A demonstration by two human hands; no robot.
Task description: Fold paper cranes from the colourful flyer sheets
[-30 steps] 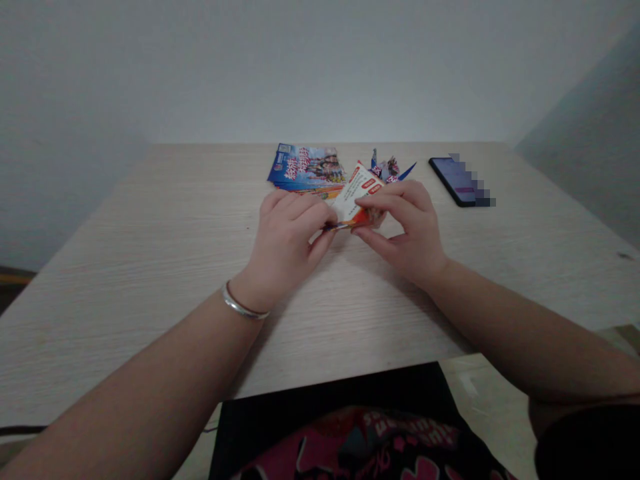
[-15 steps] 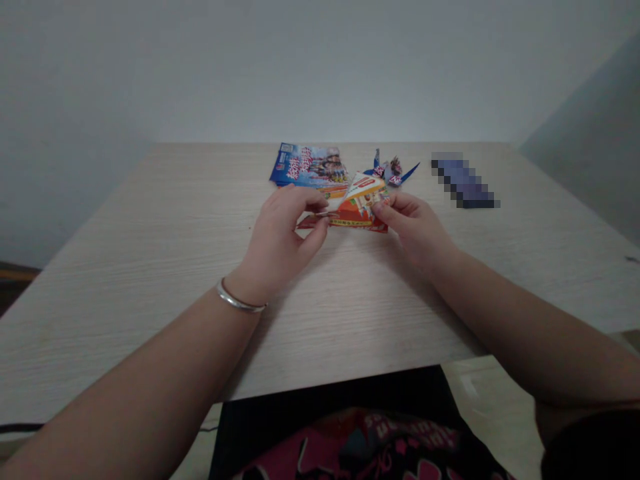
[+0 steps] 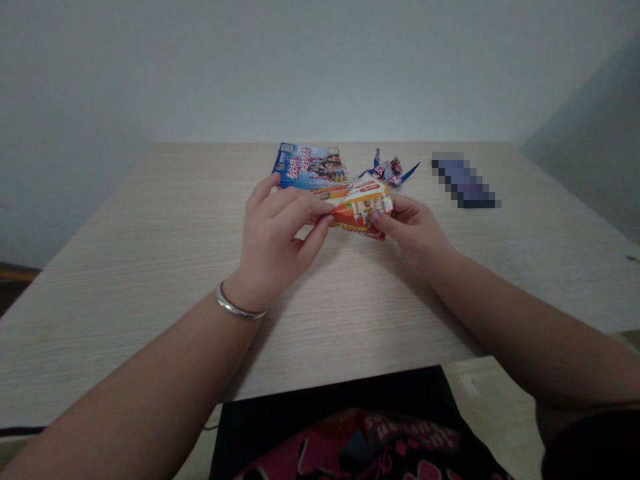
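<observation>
Both hands hold a folded piece of printed paper (image 3: 359, 207), orange, red and white, just above the wooden table (image 3: 150, 267). My left hand (image 3: 277, 240), with a silver bangle on its wrist, pinches the paper's left end between thumb and fingers. My right hand (image 3: 413, 230) pinches the right end with thumb and forefinger. The paper lies nearly flat between them, one flap folded over on top.
A stack of blue printed leaflets (image 3: 307, 167) lies just beyond my hands. A small folded paper crane (image 3: 389, 171) stands to its right. A blurred dark phone (image 3: 465, 180) lies at the far right. A wall rises behind the table.
The paper's upright white flap has been folded down flat. My right hand has moved from over the paper to its right end, and both hands have shifted slightly away from me.
</observation>
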